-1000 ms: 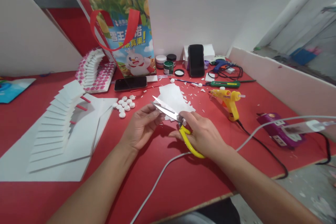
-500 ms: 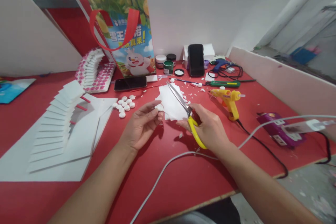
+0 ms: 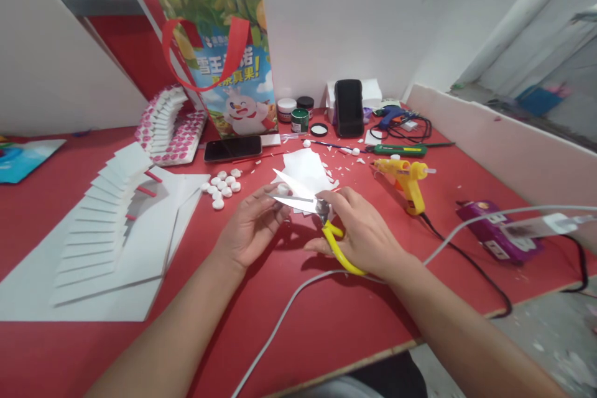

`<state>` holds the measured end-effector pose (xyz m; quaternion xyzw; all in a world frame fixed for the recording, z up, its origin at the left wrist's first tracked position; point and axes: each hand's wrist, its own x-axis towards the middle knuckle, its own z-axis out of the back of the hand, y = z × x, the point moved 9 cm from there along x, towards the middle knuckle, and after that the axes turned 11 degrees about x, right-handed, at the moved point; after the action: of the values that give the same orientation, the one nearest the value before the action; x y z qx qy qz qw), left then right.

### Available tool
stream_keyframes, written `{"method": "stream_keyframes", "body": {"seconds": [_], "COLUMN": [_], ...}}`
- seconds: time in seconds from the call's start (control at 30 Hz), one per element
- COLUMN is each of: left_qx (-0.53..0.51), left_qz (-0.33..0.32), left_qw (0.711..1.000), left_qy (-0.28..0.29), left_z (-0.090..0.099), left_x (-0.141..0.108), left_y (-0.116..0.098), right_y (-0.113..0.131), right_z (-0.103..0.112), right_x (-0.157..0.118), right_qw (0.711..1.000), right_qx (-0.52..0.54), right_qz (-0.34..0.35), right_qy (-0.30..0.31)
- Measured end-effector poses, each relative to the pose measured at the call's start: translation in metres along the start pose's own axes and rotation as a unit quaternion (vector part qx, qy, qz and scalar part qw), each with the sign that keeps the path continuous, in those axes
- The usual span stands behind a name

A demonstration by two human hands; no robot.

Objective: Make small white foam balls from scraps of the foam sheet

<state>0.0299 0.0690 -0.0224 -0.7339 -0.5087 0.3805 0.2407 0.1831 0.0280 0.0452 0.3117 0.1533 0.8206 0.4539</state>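
Between the thumb and fingers of my left hand (image 3: 254, 224) is a small white rounded piece (image 3: 282, 189), partly covered by the fingertips. My right hand (image 3: 366, 230) grips yellow-handled scissors (image 3: 338, 249), their blades spread and pointing left at the white piece. Whether a blade touches the piece I cannot tell. Beneath the blades lie white paper sheets (image 3: 305, 165) on the red table. Several similar white rounded pieces (image 3: 227, 181) sit grouped left of my left hand.
A yellow glue gun (image 3: 403, 177) rests to the right, near a purple box (image 3: 494, 230). White boards (image 3: 135, 261) carry a stepped white model (image 3: 96, 217) at left. Behind stand a colourful bag (image 3: 233, 74), paint jars (image 3: 299, 120) and a phone (image 3: 349, 109). A white cable (image 3: 289, 317) crosses in front.
The scissors have swung down and left, and their blades have spread apart near the white piece. My left hand stays nearly in place, still holding the piece.
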Motion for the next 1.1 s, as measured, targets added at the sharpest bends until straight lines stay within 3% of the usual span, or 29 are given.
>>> {"method": "stream_keyframes", "body": {"seconds": [0.47,0.73,1.1], "left_qx": [0.032,0.039,0.045], "left_qz": [0.005,0.004,-0.006], "left_qw": [0.999,0.999,0.999], "left_qy": [0.029,0.002,0.01], "left_z": [-0.0019,0.0011,0.001], "left_x": [-0.0016,-0.0018,-0.0001], "left_y": [-0.0028,-0.0037,-0.004], "right_y": [0.001,-0.0005,-0.0015], "right_z": [-0.0016,-0.0035,-0.0045], "right_x": [0.0001,-0.0009,-0.0017], "right_qw": [1.0,0.999,1.0], "right_qx": [-0.023,-0.03,-0.016], "right_qz": [0.011,0.011,0.009], "right_qy": [-0.003,0.001,0.006]}}
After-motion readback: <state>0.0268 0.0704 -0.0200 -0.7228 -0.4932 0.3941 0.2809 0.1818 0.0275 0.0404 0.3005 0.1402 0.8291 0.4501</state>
